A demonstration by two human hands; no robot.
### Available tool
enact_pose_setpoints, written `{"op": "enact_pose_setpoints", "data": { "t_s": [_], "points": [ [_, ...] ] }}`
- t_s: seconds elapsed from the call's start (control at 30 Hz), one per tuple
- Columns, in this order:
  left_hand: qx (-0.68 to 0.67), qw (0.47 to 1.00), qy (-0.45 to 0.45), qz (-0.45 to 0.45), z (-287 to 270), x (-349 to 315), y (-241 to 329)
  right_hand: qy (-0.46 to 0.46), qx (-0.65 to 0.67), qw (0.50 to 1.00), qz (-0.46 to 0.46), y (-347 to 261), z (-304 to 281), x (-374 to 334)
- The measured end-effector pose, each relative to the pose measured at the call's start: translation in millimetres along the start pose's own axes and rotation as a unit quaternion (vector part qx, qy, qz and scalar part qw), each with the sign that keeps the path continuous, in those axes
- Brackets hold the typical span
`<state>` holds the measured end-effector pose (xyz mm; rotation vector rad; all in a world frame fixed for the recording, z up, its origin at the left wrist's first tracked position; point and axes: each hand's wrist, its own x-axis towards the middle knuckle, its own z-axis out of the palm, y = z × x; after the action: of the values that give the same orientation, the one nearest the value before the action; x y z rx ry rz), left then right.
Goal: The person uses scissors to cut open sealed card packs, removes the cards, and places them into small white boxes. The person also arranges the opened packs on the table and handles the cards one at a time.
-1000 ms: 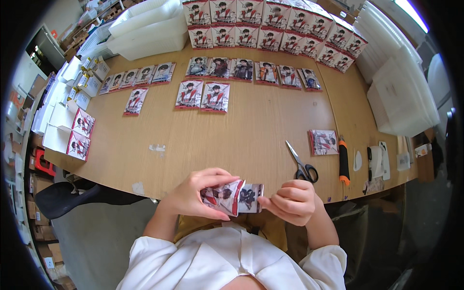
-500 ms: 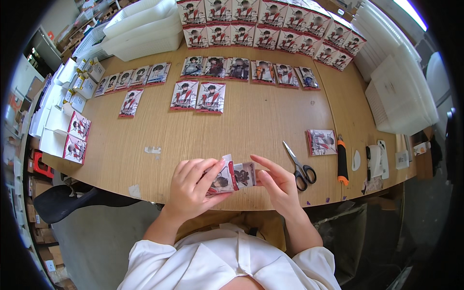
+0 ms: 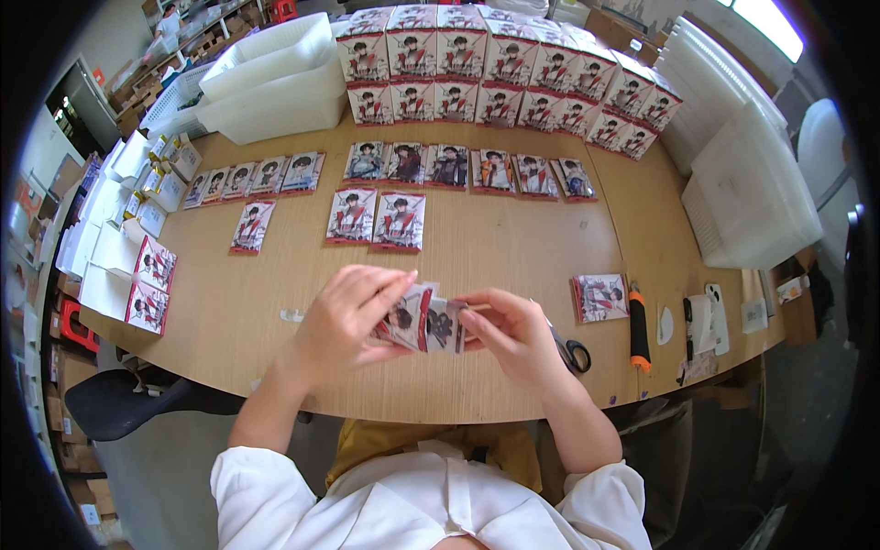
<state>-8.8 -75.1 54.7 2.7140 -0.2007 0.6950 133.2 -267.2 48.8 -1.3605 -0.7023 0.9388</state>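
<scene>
Close to the table's near edge, my left hand (image 3: 344,316) grips a red-and-white packet (image 3: 403,317) printed with a dark-haired figure. From the packet's right side a card (image 3: 445,327) in a clear sleeve sticks out, with a dark picture on it. The thumb and fingers of my right hand (image 3: 509,330) pinch this card by its right end. Behind that hand lies a pair of scissors (image 3: 576,356) with black handles, its blades mostly hidden. Similar packets lie in a pile (image 3: 600,298) to the right.
Rows of picture packets (image 3: 446,167) stretch across the table, with two red-and-white stacks (image 3: 398,221) before them. Printed boxes (image 3: 461,53) are stacked at the back. White plastic bins (image 3: 273,96) stand far left, more bins (image 3: 747,192) at right. An orange-and-black tool (image 3: 639,325) lies right.
My right hand's fingers have closed on the sleeved card; they were spread beside it before. Both hands sit slightly farther from my body, and the whole view has tilted up.
</scene>
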Motion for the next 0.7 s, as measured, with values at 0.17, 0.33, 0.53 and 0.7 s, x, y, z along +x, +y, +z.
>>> {"op": "enact_pose_setpoints", "data": {
  "t_s": [0.17, 0.33, 0.53, 0.7],
  "points": [
    [-0.029, 0.999, 0.029, -0.008, 4, 17, -45, 0.028, -0.029, 0.999, -0.01, -7, -1, 49],
    [-0.012, 1.0, 0.014, 0.006, 22, 3, -71, 0.029, 0.049, 0.998, 0.027, 20, 2, 61],
    [0.004, 1.0, 0.002, 0.01, 25, -9, -77, 0.037, 0.072, 0.995, 0.057, 39, 7, 58],
    [-0.004, 1.0, -0.01, -0.012, 23, -5, -78, 0.037, 0.09, 0.994, 0.054, 37, 6, 56]
  ]
}}
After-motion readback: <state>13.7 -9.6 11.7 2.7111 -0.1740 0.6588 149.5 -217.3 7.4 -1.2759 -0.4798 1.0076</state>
